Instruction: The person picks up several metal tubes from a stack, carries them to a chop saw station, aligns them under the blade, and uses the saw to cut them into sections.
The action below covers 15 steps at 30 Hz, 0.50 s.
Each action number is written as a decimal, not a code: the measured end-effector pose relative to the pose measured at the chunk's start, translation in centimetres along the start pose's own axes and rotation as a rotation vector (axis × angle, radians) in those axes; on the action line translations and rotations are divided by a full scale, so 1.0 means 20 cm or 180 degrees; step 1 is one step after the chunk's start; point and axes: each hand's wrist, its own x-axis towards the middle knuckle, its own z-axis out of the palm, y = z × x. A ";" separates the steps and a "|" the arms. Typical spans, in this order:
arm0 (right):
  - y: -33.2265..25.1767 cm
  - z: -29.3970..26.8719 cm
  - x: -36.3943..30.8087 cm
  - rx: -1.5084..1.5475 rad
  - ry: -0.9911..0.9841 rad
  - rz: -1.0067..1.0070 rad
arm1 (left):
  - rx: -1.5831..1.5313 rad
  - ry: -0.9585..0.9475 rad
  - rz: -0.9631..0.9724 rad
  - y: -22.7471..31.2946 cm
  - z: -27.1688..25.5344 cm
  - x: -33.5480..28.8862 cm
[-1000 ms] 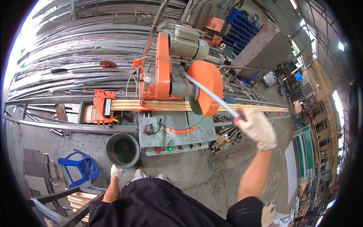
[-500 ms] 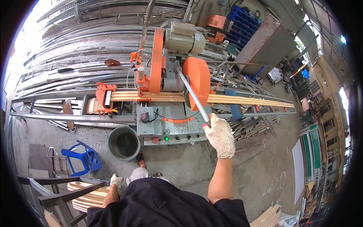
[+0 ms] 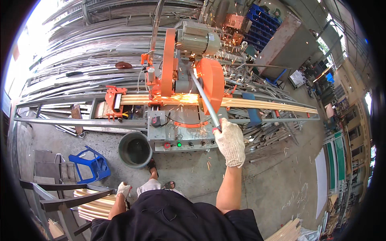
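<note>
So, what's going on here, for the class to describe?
The person's gloved right hand grips the handle of an orange saw. Sparks spray around the long tan bars lying across it. The gloved left hand is low, near more bars in a rack; whether it holds anything is unclear. A bucket stands in front.

I see orange on the blade guard point(image 3: 215, 86) and belt cover point(image 3: 168, 60), and grey on the lever point(image 3: 206, 100). The right-hand glove point(image 3: 230, 146) and left-hand glove point(image 3: 124, 189) read cream to me, the slim tubes point(image 3: 277, 107) pale gold, the sparks point(image 3: 187, 98) yellow-orange, the stool point(image 3: 100, 167) blue, the round indicator point(image 3: 179, 145) glowing green, the shirt point(image 3: 173, 213) black.
</note>
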 end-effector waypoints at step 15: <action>0.00 0.04 -0.06 0.0186 0.0006 0.0236 | -0.0389 -0.1224 -0.0592 -0.04 -0.05 -0.14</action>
